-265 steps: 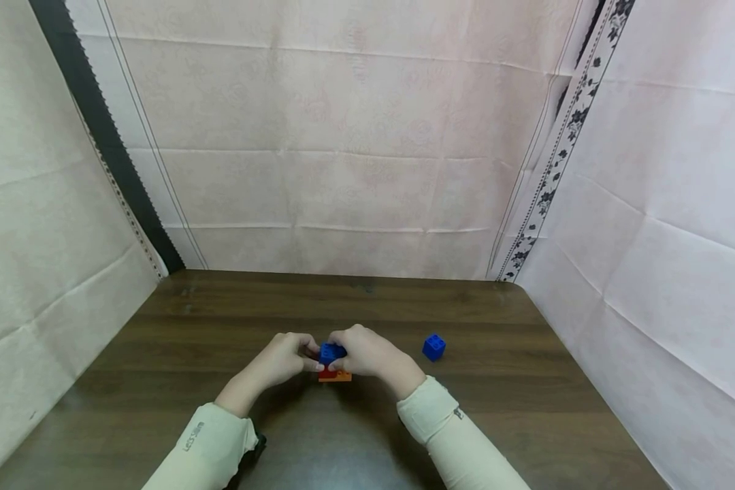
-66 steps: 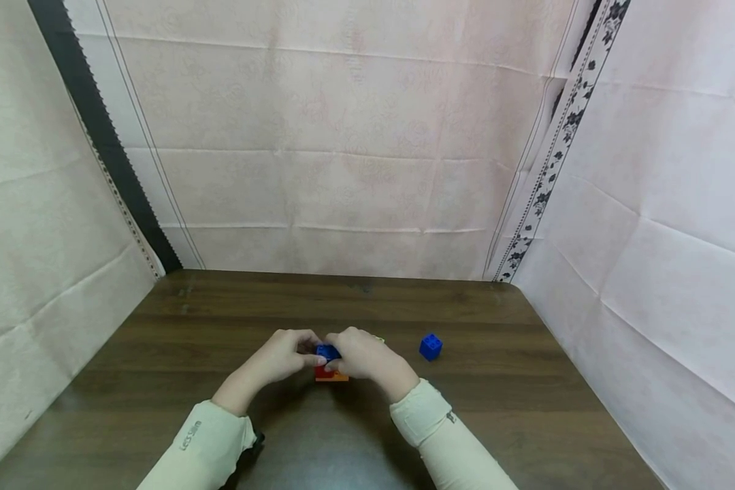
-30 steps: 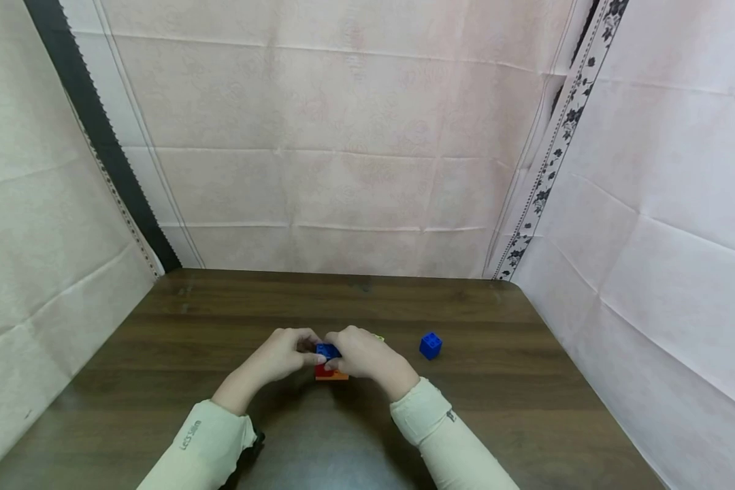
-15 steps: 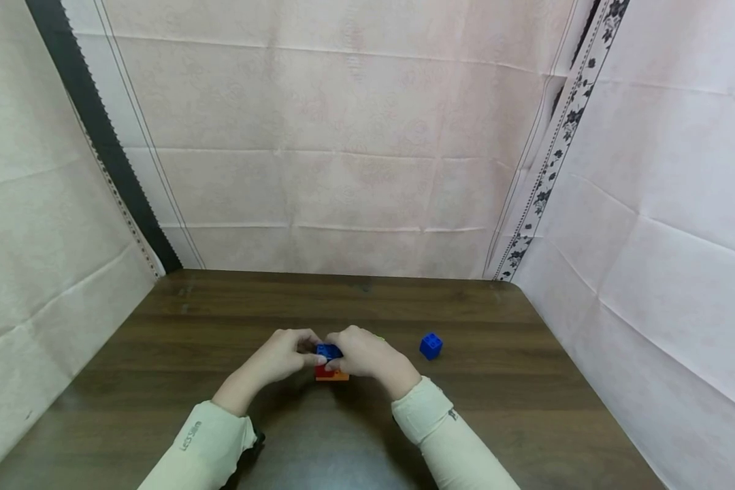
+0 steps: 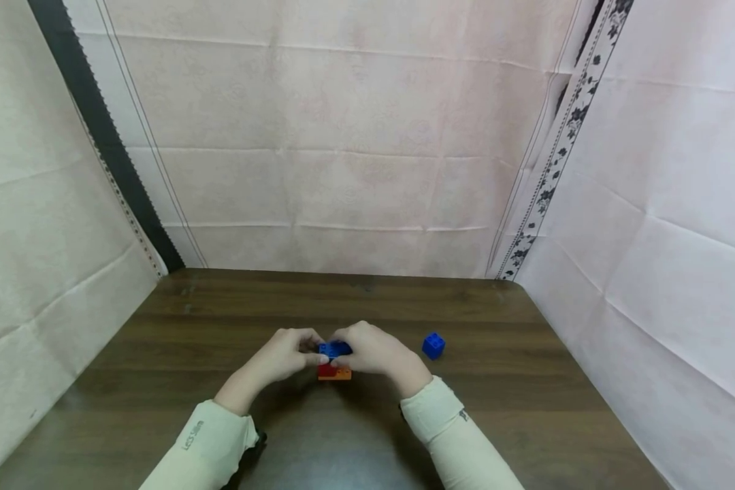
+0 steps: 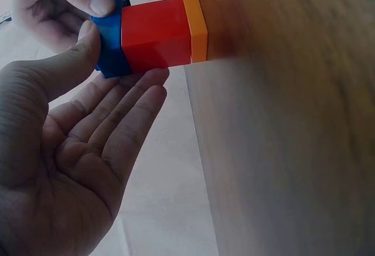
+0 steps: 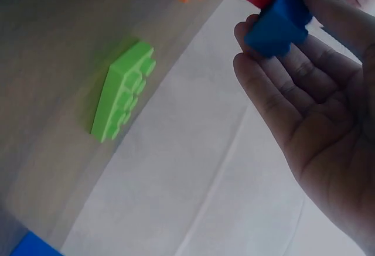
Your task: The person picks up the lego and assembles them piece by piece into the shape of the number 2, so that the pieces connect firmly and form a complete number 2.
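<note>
Blue, red and orange toy building bricks make a stack between my hands. The blue brick (image 5: pixel 335 349) is on top, with a sloped end toward the right hand in the right wrist view. Under it come the red brick (image 6: pixel 156 36) and the flat orange brick (image 6: pixel 199 24), which sits on the tabletop. My left hand (image 5: pixel 288 355) holds the blue brick from the left, thumb on its near side and fingers behind, reaching along the red brick. From the right, my right hand (image 5: pixel 373 348) pinches its sloped end between thumb and fingers.
A separate blue brick (image 5: pixel 433 346) lies on the wooden table (image 5: pixel 496 408) to the right. A long lime-green brick (image 7: pixel 123 95) lies behind the right hand, hidden in the head view. Cloth walls (image 5: pixel 355 170) stand at the back and sides.
My right hand has shifted slightly right along the blue brick, so more of its top shows. The green edge seen behind that hand is now covered. The left hand has barely moved.
</note>
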Demonstrator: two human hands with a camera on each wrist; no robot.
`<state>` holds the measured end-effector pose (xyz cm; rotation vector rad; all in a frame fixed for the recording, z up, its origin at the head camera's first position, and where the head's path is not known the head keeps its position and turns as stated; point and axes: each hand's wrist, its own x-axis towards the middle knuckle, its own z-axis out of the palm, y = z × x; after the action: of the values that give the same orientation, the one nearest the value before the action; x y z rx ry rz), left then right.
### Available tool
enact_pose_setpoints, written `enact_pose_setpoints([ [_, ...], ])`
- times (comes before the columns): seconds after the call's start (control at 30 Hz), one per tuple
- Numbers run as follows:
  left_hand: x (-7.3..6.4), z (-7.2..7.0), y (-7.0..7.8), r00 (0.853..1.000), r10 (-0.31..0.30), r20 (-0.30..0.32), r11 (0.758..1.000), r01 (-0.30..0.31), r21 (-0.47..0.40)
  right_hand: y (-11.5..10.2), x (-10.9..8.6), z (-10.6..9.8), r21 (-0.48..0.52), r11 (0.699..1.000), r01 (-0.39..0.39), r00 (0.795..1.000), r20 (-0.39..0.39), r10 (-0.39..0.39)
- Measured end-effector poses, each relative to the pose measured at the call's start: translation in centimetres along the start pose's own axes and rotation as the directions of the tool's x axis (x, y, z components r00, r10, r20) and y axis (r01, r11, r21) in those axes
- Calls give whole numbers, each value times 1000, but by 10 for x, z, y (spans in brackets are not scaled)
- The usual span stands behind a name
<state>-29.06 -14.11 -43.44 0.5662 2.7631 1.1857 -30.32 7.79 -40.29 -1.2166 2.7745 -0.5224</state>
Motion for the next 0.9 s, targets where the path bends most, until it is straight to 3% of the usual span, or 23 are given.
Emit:
enact_pose_setpoints([
  [0.2, 1, 1, 0, 1000, -17, -9, 1000, 17, 6, 6, -11, -10, 32, 999, -20, 1000, -24, 21],
  [0.37, 2, 2, -1, 999, -38, -18, 999, 39, 15, 16, -22, -19, 70, 993, -97, 994, -53, 101],
  [0.57, 1, 2, 0, 998, -48, -28, 998, 49, 30, 41, -37, -27, 48, 986, -157, 979, -125, 162],
  [0.73, 1, 2, 0, 998, -47, -32, 998, 48, 33, 68, -49, -36, 50, 981, -188, 958, -211, 195],
  [0.9, 1, 2, 0, 998, -53, -32, 998, 54, 26, 97, -62, -45, 62, 957, -283, 928, -234, 289],
])
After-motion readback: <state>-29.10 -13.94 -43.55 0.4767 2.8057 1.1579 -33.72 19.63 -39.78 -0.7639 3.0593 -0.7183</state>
